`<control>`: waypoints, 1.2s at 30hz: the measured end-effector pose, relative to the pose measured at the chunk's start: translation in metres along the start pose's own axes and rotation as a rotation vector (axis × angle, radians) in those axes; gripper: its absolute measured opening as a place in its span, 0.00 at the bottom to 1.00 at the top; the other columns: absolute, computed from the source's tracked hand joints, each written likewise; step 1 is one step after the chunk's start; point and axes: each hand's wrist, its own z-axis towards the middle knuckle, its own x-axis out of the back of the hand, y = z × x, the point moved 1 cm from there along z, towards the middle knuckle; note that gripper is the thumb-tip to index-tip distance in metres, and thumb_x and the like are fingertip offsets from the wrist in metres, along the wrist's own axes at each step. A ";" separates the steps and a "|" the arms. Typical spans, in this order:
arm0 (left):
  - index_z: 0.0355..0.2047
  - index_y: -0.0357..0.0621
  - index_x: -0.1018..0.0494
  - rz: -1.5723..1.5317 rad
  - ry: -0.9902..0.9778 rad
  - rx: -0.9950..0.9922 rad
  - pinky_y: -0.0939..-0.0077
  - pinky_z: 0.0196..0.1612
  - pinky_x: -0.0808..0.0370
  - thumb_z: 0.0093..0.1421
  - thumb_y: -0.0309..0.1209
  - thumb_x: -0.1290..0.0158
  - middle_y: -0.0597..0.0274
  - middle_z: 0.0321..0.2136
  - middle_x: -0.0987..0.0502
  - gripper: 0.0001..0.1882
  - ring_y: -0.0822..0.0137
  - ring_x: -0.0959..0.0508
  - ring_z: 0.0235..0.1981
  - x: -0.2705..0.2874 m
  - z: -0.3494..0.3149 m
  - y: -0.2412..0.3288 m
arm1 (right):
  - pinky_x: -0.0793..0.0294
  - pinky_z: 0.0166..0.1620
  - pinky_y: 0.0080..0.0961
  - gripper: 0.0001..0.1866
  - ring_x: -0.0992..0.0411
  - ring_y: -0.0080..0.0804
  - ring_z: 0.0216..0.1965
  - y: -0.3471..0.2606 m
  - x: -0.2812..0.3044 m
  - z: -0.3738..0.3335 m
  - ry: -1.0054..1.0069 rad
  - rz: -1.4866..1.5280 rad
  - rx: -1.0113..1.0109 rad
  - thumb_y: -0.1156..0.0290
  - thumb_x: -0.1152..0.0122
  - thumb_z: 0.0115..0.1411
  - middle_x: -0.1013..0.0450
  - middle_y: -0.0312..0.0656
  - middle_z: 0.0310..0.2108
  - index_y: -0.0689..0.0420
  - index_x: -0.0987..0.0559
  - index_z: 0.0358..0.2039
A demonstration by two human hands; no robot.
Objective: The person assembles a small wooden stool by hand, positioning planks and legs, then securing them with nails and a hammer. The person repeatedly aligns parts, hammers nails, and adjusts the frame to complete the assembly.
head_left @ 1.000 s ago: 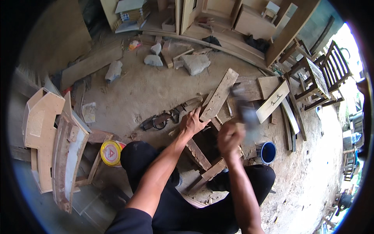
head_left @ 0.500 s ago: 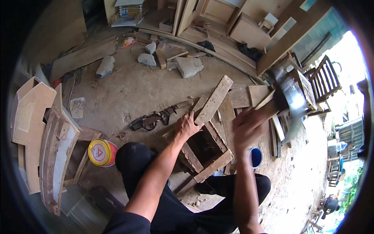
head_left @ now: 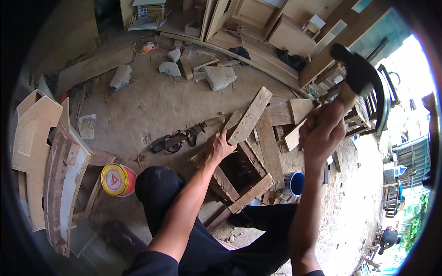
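Observation:
Raised at the right, my right hand is wrapped round the wooden handle of a claw hammer, its dark head up in the air. My left hand grips the lower end of a short, worn board that slants away from me. Under that end is a rough wooden box frame with a dark hollow inside, lying between my legs. A smaller wood piece sits beside the board. Left of my left hand, a knife with a dark sheath and strap lies on the ground.
A yellow-lidded red can stands left of my knee, and a blue bucket to the right of the frame. Planks lie beyond the frame. Grey stones and scraps are farther off; curved wooden furniture parts stand at left.
My right hand has moved up and to the right, lifting the hammer away from the board. The left hand keeps its hold on the board. The whole view has shifted slightly.

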 end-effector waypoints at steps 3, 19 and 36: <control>0.47 0.39 0.30 0.073 -0.018 0.005 0.54 0.41 0.24 0.41 0.46 0.35 0.40 0.36 0.22 0.35 0.42 0.22 0.38 0.009 0.001 0.006 | 0.30 0.29 0.39 0.13 0.26 0.43 0.25 0.072 -0.020 -0.053 0.057 -0.846 0.407 0.66 0.51 0.63 0.27 0.48 0.22 0.62 0.26 0.26; 0.40 0.41 0.25 0.016 0.020 0.032 0.55 0.36 0.23 0.40 0.46 0.35 0.43 0.31 0.21 0.30 0.44 0.21 0.34 0.020 0.001 0.018 | 0.45 0.16 0.17 0.24 0.40 0.17 0.12 0.037 0.009 -0.019 -0.144 0.027 -0.052 0.52 0.56 0.68 0.37 0.31 0.12 0.56 0.33 0.21; 0.45 0.42 0.30 0.095 -0.076 0.003 0.53 0.42 0.25 0.41 0.47 0.34 0.44 0.38 0.23 0.34 0.44 0.22 0.39 0.028 0.005 0.018 | 0.33 0.23 0.29 0.35 0.33 0.27 0.17 0.066 0.088 -0.012 -0.569 -0.659 -0.657 0.38 0.52 0.61 0.32 0.39 0.16 0.62 0.26 0.21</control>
